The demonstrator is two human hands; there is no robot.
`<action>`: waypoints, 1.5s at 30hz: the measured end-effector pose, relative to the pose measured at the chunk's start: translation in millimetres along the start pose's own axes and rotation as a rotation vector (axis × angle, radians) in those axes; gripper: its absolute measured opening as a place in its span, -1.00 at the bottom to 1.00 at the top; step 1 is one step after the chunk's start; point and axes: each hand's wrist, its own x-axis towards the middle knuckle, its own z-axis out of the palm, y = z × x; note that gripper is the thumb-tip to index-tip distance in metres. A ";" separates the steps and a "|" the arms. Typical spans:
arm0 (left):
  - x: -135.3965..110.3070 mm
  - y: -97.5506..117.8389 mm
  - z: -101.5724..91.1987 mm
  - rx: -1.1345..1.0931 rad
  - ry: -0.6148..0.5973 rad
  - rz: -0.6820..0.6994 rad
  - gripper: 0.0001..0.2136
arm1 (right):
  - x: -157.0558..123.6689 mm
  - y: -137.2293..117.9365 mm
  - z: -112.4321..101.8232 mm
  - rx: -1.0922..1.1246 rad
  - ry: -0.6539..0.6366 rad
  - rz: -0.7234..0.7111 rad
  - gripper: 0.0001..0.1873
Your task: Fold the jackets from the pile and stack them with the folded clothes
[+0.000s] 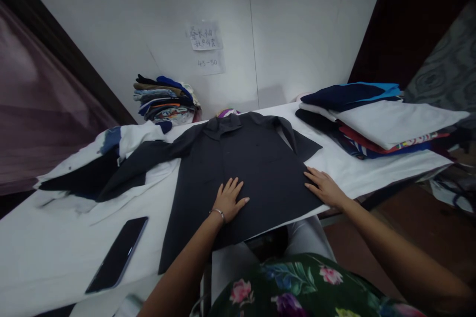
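On the tabletop [48,242], the dark jacket [253,168] runs lengthwise, collar far, from the left hand [228,199] and right hand [323,188], both lying open and flat upon it.

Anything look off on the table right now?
Yes, the dark jacket sits lopsided: one sleeve stretches out left across a white garment, while no matching sleeve is spread on the other side. A phone also lies beside it.

Soft, even indoor light, source out of frame. Faint diffuse shadow on the white wall [271,96] behind the dark grey collared jacket [238,173]. Pale sheen on the maroon curtain [33,89] left of jacket. Wide-angle bowing toward frame edges; overall slightly soft.
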 end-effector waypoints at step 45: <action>-60.3 22.3 9.5 -0.095 0.142 -0.238 -0.54 | 16.6 -15.7 -36.0 -0.167 -0.210 0.296 -0.71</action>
